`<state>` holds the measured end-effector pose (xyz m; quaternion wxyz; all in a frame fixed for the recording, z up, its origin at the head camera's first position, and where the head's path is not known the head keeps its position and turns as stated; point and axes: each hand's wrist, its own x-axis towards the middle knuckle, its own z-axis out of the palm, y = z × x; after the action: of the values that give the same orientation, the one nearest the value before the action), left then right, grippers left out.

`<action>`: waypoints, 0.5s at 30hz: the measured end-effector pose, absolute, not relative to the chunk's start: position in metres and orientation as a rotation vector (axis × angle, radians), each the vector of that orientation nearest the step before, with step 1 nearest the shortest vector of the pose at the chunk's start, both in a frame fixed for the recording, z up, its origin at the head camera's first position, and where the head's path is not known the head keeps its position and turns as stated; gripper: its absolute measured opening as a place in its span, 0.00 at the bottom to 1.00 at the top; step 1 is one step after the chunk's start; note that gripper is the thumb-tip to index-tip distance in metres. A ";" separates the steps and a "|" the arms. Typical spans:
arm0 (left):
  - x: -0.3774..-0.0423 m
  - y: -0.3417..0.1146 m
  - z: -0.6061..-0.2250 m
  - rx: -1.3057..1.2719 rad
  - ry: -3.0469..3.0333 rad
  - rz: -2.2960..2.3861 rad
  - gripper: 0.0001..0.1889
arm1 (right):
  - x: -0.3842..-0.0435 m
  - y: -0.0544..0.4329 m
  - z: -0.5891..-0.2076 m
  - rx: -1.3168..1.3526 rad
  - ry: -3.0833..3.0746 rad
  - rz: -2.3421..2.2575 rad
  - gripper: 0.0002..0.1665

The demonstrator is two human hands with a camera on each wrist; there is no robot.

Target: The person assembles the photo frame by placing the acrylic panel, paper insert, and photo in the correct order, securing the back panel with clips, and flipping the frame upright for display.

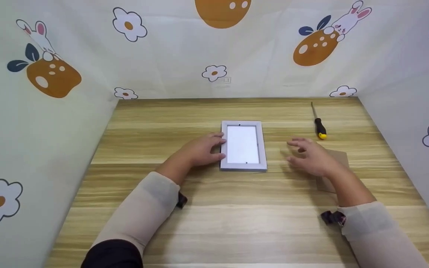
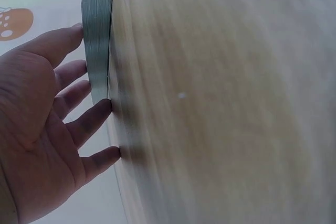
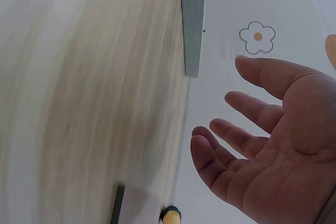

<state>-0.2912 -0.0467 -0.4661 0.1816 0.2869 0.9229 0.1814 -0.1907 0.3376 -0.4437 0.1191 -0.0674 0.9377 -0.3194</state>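
Observation:
A light grey picture frame [image 1: 243, 167] lies on the wooden table, its white inner panel [image 1: 242, 145] facing up and small dark tabs along the inner edge. My left hand [image 1: 205, 149] touches the frame's left side with thumb and fingertips; in the left wrist view its fingers [image 2: 89, 121] are spread along the frame's ridged edge [image 2: 97, 35]. To the right, my right hand [image 1: 311, 158] hovers apart from the frame, fingers loosely bent and nothing between them. Beneath that hand lies a flat brown board [image 1: 339, 158], partly hidden by hand and forearm.
A screwdriver [image 1: 319, 126] with a black and yellow handle lies at the back right of the table [image 1: 251, 216]. Cloth walls [image 1: 169, 59] printed with flowers, rabbits and orange fruit stand along the back and both sides.

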 end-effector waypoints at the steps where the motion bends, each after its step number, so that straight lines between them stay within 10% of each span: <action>1: -0.291 -0.046 -0.466 0.806 2.604 0.515 0.36 | -0.189 0.341 -0.444 -0.195 2.747 -0.929 0.38; 15: -0.292 -0.045 -0.467 0.844 2.593 0.524 0.36 | -0.163 0.388 -0.444 -0.153 2.832 -0.778 0.40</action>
<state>-0.2918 -0.0449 -0.4669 0.1813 0.2989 0.9183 0.1855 -0.1626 0.3878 -0.4435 0.1003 -0.0516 0.9581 -0.2633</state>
